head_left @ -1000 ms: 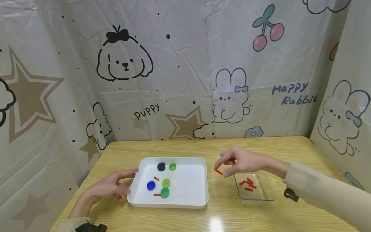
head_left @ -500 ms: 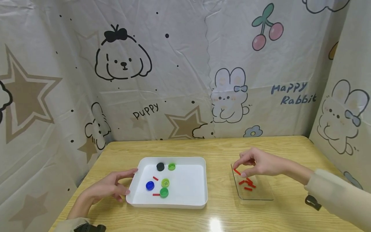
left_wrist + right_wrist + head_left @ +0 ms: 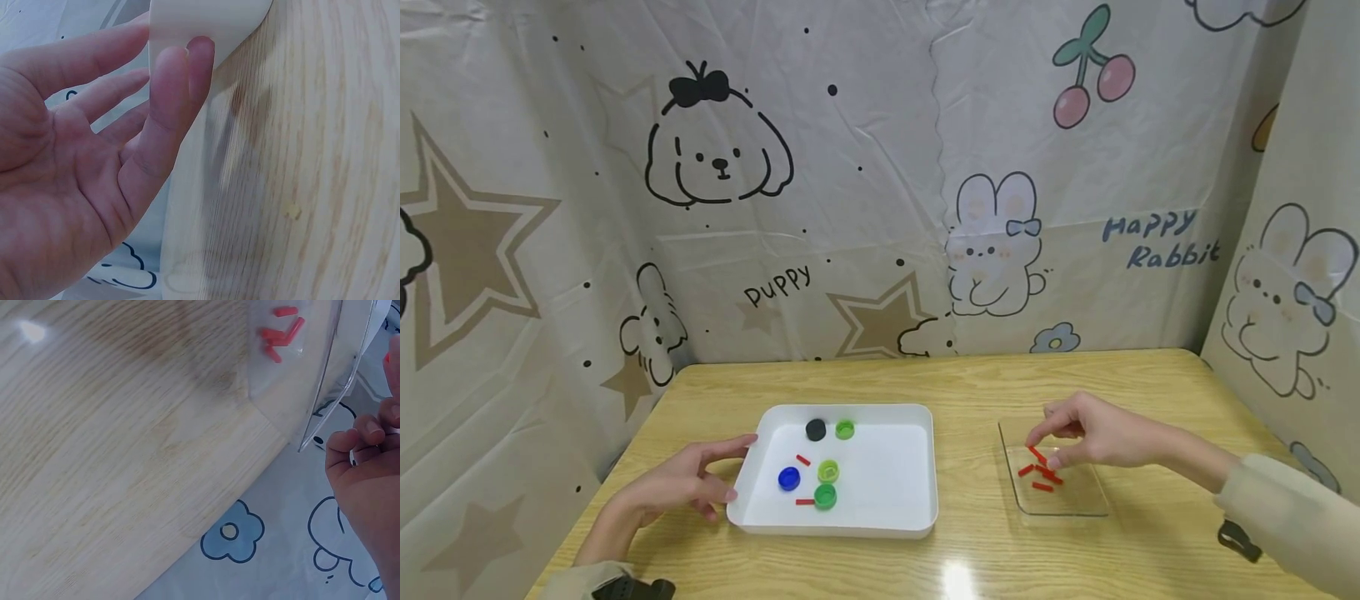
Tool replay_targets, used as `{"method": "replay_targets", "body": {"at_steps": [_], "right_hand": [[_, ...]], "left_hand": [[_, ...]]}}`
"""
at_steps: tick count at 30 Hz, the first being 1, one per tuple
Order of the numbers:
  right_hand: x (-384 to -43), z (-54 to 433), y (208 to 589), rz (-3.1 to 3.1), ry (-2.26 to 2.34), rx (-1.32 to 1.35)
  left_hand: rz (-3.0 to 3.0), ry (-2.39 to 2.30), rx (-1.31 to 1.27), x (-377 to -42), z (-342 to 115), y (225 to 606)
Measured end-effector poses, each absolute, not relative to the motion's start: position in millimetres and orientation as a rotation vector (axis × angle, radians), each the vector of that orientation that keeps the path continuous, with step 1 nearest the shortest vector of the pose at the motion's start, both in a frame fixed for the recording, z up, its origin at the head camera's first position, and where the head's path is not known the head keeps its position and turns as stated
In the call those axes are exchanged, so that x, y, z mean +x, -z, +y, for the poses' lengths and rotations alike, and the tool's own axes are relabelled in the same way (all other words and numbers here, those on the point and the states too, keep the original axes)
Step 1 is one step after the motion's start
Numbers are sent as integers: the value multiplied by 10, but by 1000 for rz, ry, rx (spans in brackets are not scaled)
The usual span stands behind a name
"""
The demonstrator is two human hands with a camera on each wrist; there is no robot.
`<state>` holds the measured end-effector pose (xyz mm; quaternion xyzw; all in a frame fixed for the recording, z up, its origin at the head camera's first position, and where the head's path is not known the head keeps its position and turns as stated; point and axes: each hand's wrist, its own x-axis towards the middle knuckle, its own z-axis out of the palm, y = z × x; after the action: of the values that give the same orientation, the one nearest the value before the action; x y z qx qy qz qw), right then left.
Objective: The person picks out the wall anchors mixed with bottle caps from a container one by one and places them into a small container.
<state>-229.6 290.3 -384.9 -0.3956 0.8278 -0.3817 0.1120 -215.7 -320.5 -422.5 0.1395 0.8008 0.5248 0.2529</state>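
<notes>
My right hand (image 3: 1097, 429) pinches a short red stick (image 3: 1037, 455) between thumb and index finger, over a clear plastic box (image 3: 1078, 500). Several similar red sticks (image 3: 1042, 487) lie loose in that box, close below the fingertips. In the right wrist view the hand is at the right edge, mostly cut off. My left hand (image 3: 681, 483) touches the left side of a white tray (image 3: 880, 467) with fairly straight fingers; the left wrist view shows its fingers (image 3: 170, 81) against the tray wall.
Inside the tray lie a black cap (image 3: 816, 429), a light green cap (image 3: 845, 429), a yellow-green cap (image 3: 828, 471), a blue cap (image 3: 788, 478) and a green cap (image 3: 825, 497). Two red sticks (image 3: 802, 459) are there too. A patterned cloth (image 3: 880, 167) hangs behind the wooden table (image 3: 970, 533).
My right hand has moved right from between the tray and the box, then lower over the box, with the red stick still pinched. The left hand keeps its place at the tray.
</notes>
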Motion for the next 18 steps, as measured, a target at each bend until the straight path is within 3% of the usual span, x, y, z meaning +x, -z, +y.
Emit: {"method": "replay_targets", "body": {"at_steps": [18], "right_hand": [[-2254, 2973, 3895, 2469, 1008, -1062]], "left_hand": [[2189, -1425, 350, -2152, -3185, 4205]]}}
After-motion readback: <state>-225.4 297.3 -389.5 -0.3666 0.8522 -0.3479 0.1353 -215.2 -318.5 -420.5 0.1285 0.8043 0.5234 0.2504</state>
